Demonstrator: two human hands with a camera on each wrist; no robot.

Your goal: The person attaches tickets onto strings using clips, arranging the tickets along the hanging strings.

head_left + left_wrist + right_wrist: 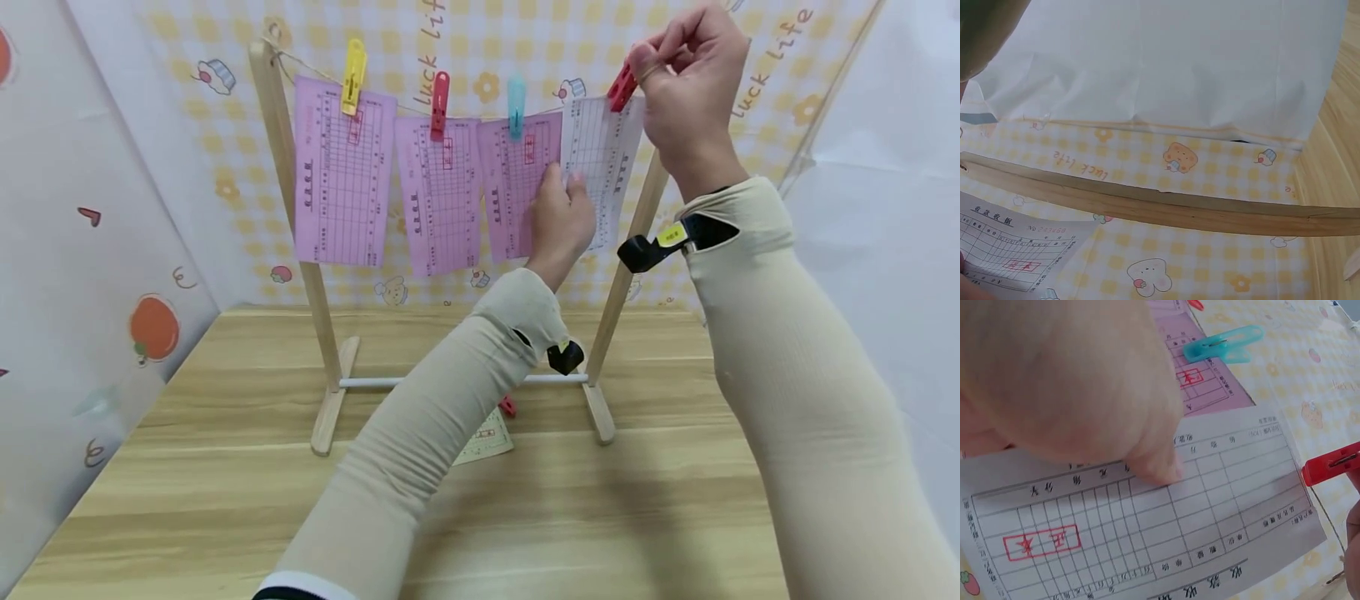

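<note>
A white printed slip (603, 158) hangs at the right end of the string on a wooden rack (288, 192). My right hand (648, 67) pinches a red clothespin (622, 86) at the slip's top edge, on the string. Lower down, my left hand (564, 190) holds the slip's left edge between thumb and fingers. The right wrist view shows the white slip (1179, 531) close up, with the red clothespin (1332, 469) at its edge. In the left wrist view, a corner of the slip (1016, 256) lies below the rack's wooden post (1147, 200).
Three pink slips (438, 196) hang to the left under a yellow (352, 75), a red (439, 104) and a blue clothespin (516, 104). On the wooden table (225, 500), under my left arm, lie another slip (486, 437) and a red clothespin (508, 407). Patterned walls close in behind and beside the rack.
</note>
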